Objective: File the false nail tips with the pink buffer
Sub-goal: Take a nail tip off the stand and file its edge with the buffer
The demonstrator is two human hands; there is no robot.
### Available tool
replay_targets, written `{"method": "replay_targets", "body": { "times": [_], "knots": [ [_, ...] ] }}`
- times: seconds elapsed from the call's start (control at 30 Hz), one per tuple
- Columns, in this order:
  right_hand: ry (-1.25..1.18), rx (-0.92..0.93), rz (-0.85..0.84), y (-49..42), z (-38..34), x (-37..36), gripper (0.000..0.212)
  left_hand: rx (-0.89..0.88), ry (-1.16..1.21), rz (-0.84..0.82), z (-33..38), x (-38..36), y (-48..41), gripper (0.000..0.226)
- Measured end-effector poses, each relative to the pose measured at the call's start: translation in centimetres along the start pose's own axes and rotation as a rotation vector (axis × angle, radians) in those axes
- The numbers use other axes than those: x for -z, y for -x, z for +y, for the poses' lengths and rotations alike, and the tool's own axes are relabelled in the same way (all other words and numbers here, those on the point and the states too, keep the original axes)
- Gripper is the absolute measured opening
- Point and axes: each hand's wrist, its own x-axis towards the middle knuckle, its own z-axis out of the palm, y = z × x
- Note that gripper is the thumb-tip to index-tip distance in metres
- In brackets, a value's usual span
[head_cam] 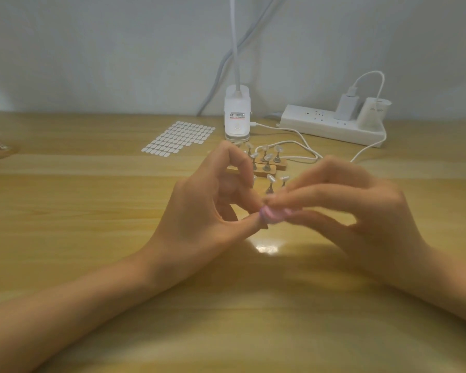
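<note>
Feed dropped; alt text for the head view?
The right hand grips the blurred pink buffer against a small piece the left hand pinches, above a wooden table. Behind: nail tips on holders, a sticker sheet, lamp base, power strip.

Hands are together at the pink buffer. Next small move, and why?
Probably one short stroke of the pink buffer, gripped by the right hand, across where the left hand's thumb and finger close at its end; blur hides any nail tip there.

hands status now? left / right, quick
Left hand: pinch grip on a small piece, likely a nail tip; too blurred to be sure.
Right hand: closed on the buffer, which meets that piece.
</note>
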Motion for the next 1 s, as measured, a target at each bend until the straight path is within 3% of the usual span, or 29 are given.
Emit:
{"method": "replay_targets", "body": {
  "times": [1.0],
  "knots": [
    [-0.010,0.008,-0.040,-0.13,-0.22,0.10,0.022,0.015,0.047,-0.012,-0.29,0.15,-0.15,0.041]
  ]
}}
